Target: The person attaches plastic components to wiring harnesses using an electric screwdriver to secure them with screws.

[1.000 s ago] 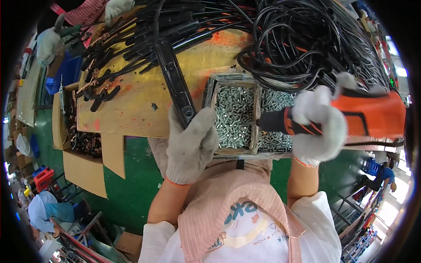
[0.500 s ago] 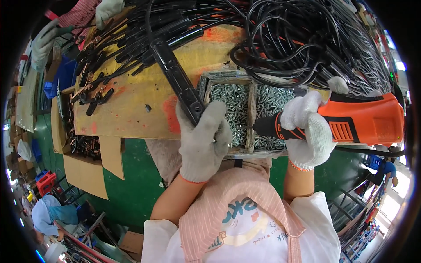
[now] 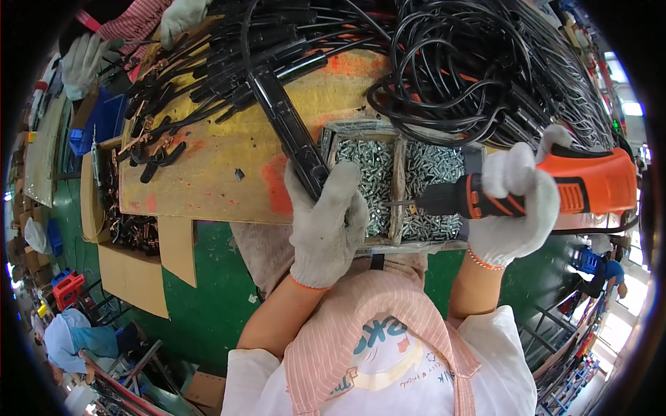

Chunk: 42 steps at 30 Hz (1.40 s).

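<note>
My left hand, in a light grey glove, is closed around the lower end of a long black plastic handle. A black cable runs from the handle's far end. In its white glove, my right hand grips an orange and black power screwdriver lying nearly level. Its thin bit points left over a divided box full of small silver screws. The bit's tip is apart from the black handle. Whether a screw sits on the tip is too small to tell.
Black cables lie coiled behind the screw box. More black handles with cables pile up at the back of the yellowish work board. A cardboard box stands at left. Another person's gloved hands work at the far left.
My right hand has turned and shifted right along with the power screwdriver, so its bit now shows above the screws. My left hand and the black handle have moved slightly right and nearer.
</note>
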Available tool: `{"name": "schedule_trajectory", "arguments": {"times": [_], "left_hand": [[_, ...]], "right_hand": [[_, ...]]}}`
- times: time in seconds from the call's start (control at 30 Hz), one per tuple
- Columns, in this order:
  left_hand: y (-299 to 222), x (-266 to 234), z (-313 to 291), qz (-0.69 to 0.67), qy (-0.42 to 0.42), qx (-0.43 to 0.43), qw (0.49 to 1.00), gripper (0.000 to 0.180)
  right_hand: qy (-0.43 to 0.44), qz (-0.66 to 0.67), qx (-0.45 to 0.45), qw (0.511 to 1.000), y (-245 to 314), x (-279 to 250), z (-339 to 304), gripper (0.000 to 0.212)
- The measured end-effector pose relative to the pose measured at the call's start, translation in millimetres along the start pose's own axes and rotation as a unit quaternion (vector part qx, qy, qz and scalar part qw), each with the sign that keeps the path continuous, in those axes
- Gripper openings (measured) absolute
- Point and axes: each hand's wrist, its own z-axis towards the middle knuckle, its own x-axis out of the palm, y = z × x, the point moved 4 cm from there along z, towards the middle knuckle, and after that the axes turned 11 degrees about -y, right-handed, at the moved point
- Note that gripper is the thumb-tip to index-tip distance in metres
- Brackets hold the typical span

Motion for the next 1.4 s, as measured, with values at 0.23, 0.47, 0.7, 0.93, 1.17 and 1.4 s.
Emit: {"name": "schedule_trajectory", "arguments": {"times": [0.23,0.47,0.7,0.93,1.17,1.4], "left_hand": [[12.7,-13.3,2.0,-0.056,-0.064,-0.023,0.996,0.054],[13.5,-15.5,2.2,-0.123,0.017,-0.096,0.988,0.072],[13.5,-12.3,3.2,-0.074,-0.078,-0.08,0.991,0.079],[12.1,-6.2,2.5,-0.011,-0.055,-0.006,0.998,0.07],[16.4,-5.5,7.6,-0.011,-0.061,0.034,0.998,0.061],[8.7,-4.6,13.0,-0.032,-0.046,0.018,0.998,0.067]], "right_hand": [[-0.073,0.18,0.008,0.981,13.4,0.3,17.7,0.034],[-0.054,0.153,-0.003,0.987,-12.7,17.9,4.3,0.036],[-0.034,0.096,-0.017,0.995,-17.0,25.8,-6.1,0.051],[0.021,-0.054,-0.065,0.996,-3.7,55.6,-24.6,0.06],[0.07,-0.022,-0.019,0.997,-8.2,58.5,-23.1,0.058],[0.123,0.008,0.04,0.992,-15.1,60.4,-18.3,0.056]]}}
